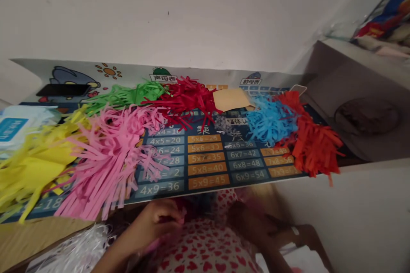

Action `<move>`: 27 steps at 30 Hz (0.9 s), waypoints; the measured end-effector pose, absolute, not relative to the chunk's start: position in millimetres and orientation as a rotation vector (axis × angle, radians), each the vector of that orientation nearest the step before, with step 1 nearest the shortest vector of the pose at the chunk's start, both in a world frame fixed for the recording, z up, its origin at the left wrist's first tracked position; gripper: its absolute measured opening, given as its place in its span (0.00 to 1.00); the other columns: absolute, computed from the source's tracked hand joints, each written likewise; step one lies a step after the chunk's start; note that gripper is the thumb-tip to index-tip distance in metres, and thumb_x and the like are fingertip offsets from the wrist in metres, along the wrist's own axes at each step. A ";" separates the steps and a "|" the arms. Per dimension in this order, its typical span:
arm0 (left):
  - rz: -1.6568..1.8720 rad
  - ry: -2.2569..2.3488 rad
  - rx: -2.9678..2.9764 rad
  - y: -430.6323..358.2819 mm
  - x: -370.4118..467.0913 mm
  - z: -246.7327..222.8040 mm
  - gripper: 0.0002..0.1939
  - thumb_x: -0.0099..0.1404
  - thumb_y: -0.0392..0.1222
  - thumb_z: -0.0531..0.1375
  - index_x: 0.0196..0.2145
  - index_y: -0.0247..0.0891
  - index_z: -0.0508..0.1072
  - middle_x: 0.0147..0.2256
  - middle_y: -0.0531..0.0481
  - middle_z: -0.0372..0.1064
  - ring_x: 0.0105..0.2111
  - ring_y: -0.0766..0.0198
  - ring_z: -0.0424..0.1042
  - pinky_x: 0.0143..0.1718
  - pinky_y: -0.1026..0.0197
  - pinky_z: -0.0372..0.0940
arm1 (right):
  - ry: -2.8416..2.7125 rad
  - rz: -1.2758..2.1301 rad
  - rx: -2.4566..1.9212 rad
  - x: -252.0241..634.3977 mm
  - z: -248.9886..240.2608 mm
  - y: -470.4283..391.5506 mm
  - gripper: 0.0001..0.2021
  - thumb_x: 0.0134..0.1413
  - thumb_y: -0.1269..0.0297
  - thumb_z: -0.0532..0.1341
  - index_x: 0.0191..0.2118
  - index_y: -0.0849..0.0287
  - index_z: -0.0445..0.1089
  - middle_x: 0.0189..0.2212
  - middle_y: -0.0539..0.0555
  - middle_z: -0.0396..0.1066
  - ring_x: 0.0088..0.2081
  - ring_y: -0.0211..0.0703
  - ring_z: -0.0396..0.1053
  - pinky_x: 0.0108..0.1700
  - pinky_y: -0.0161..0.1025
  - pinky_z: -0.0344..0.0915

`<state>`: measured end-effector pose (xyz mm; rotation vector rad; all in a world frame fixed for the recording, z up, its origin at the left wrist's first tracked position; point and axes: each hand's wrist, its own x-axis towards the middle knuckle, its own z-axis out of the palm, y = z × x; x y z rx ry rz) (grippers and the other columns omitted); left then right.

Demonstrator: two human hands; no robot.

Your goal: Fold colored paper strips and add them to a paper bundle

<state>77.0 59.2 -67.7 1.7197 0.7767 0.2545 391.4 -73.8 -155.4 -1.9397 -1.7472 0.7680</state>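
My left hand (164, 217) is below the front edge of the table, over my lap, with its fingers curled closed. Something pinkish shows at its fingertips, too small and blurred to name. Dim and smeared, my right hand (238, 217) hangs over the lap further right; its fingers cannot be made out. Between and beneath the hands lies a heart-print cloth (205, 249). Just above the left hand, a pink bundle of fringed paper (109, 153) hangs slightly over the table edge. A yellow fringed bundle (41, 162) lies left of it.
The table mat (205, 168) bears printed times tables. Green (131, 96), red (192, 98), blue (272, 119) and orange-red (315, 140) paper fringes lie on it. A tan card (232, 99), phone (64, 90) and white packet (22, 126) are there too. White shreds (80, 249) sit lower left.
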 end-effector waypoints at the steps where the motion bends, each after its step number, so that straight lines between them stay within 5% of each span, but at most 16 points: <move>1: 0.227 0.734 1.718 60.2 86.4 -74.0 0.11 0.59 0.47 0.63 0.27 0.37 0.79 0.27 0.48 0.73 0.28 0.65 0.71 0.31 0.66 0.62 | -1.704 0.819 -1.927 391.3 -159.7 -74.6 0.08 0.51 0.68 0.58 0.26 0.59 0.73 0.26 0.53 0.75 0.28 0.43 0.73 0.30 0.35 0.67; 7: 0.245 0.511 1.589 53.1 163.0 -89.4 0.08 0.59 0.45 0.63 0.31 0.39 0.81 0.42 0.46 0.73 0.41 0.61 0.72 0.40 0.64 0.64 | -1.526 1.068 -1.786 379.8 -133.1 -60.7 0.09 0.56 0.67 0.55 0.28 0.59 0.70 0.24 0.49 0.72 0.26 0.39 0.70 0.29 0.32 0.65; 10: 0.094 0.447 1.522 45.2 187.4 -95.8 0.08 0.59 0.42 0.61 0.30 0.37 0.80 0.33 0.50 0.75 0.33 0.64 0.72 0.33 0.67 0.63 | -1.266 1.157 -1.698 382.4 -111.3 -58.7 0.04 0.52 0.65 0.62 0.30 0.58 0.72 0.24 0.47 0.71 0.26 0.37 0.68 0.29 0.32 0.64; 15: 0.028 0.638 1.573 41.3 184.7 -114.5 0.12 0.60 0.43 0.58 0.30 0.34 0.80 0.25 0.53 0.74 0.25 0.65 0.68 0.27 0.68 0.60 | -0.559 1.133 -1.168 442.3 -87.5 -75.2 0.11 0.46 0.55 0.68 0.26 0.55 0.70 0.15 0.42 0.60 0.13 0.29 0.53 0.14 0.28 0.55; 21: -0.022 0.755 1.749 43.0 173.8 -126.3 0.15 0.61 0.45 0.55 0.29 0.36 0.79 0.28 0.53 0.76 0.30 0.63 0.71 0.30 0.67 0.60 | -0.311 0.656 -0.925 503.9 -54.1 -65.0 0.17 0.39 0.65 0.74 0.38 0.52 0.73 0.30 0.44 0.74 0.28 0.31 0.71 0.29 0.26 0.70; 27: -0.100 0.794 1.818 50.7 168.9 -149.7 0.17 0.61 0.51 0.54 0.27 0.37 0.76 0.26 0.53 0.73 0.29 0.61 0.69 0.31 0.65 0.60 | -0.350 0.554 -0.952 534.3 -36.2 -36.6 0.16 0.40 0.59 0.74 0.27 0.57 0.67 0.21 0.41 0.68 0.21 0.29 0.66 0.24 0.27 0.67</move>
